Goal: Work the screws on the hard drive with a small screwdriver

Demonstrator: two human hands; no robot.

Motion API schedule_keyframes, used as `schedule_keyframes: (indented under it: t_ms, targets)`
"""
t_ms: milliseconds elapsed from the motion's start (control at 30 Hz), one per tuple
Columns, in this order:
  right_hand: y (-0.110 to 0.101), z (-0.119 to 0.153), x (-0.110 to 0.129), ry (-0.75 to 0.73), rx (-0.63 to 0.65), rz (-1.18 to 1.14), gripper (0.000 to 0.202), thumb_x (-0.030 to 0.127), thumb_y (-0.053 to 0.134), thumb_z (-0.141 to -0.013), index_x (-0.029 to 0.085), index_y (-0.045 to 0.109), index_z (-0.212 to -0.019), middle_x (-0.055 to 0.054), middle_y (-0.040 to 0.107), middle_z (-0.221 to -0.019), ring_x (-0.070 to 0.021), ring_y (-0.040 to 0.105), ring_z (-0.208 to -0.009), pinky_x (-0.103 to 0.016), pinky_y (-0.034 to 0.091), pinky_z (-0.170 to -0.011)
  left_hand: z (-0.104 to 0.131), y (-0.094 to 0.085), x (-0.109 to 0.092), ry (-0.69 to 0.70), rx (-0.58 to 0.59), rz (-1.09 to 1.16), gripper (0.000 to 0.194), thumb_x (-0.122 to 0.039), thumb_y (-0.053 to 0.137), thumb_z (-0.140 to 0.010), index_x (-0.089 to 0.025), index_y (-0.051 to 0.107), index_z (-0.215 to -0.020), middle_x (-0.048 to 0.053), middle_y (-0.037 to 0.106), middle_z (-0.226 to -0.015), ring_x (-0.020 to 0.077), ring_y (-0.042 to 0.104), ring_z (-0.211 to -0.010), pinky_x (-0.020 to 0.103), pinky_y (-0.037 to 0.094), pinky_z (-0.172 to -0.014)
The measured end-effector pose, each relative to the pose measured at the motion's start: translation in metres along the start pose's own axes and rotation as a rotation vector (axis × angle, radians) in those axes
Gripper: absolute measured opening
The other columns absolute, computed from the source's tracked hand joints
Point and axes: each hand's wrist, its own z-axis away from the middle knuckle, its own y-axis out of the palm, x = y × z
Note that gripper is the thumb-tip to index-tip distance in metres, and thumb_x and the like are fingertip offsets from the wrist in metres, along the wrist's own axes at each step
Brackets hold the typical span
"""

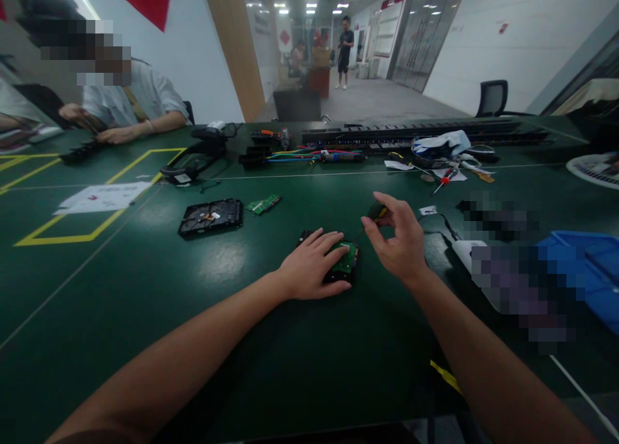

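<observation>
My left hand [316, 268] lies with its fingers spread over a hard drive [354, 273] on the green table. The drive's green circuit board shows between and beside the fingers; much of the rest is covered. Just to the right, my right hand [397, 238] is closed around the dark handle of a screwdriver [376, 211], pinched between thumb and fingers. Its thin shaft points down and left toward the drive's right edge; I cannot tell whether the tip touches. A second hard drive [211, 217] rests to the left, and a loose green circuit board [264, 204] lies beside it.
Along the back lie a power screwdriver [285, 137], cables [300, 155], gloves [441, 144] and a red-handled screwdriver [445, 180]. A blue bin [592, 263] stands at the right. A paper sheet [104, 198] lies left, near a seated person [140, 102]. Another person [345, 51] stands far back.
</observation>
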Motion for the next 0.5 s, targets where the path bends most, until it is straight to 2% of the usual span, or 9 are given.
schedule_keyframes:
  t_ms: [267, 500]
  targets:
    - [0.0, 0.0003, 0.0016, -0.009, 0.004, -0.006, 0.055, 0.024, 0.068, -0.097, 0.034, 0.054, -0.149, -0.007, 0.066, -0.119, -0.0231, 0.069, -0.095, -0.042, 0.068, -0.079, -0.0005, -0.0017, -0.0004, -0.005, -0.004, 0.012, 0.08, -0.075, 0.053, -0.096, -0.017, 0.05, -0.151, 0.021, 0.042, -0.165, 0.0364, 0.04, -0.155, 0.06, 0.025, -0.131]
    - [0.0039, 0.0034, -0.0031, 0.036, 0.02, -0.059, 0.069, 0.023, 0.068, -0.096, 0.036, 0.042, -0.158, -0.008, 0.065, -0.14, -0.0246, 0.073, -0.1, -0.044, 0.068, -0.083, -0.0004, -0.0006, -0.0001, 0.009, 0.009, 0.012, 0.08, -0.074, 0.051, -0.098, -0.015, 0.049, -0.153, 0.02, 0.042, -0.166, 0.0358, 0.037, -0.157, 0.058, 0.023, -0.132]
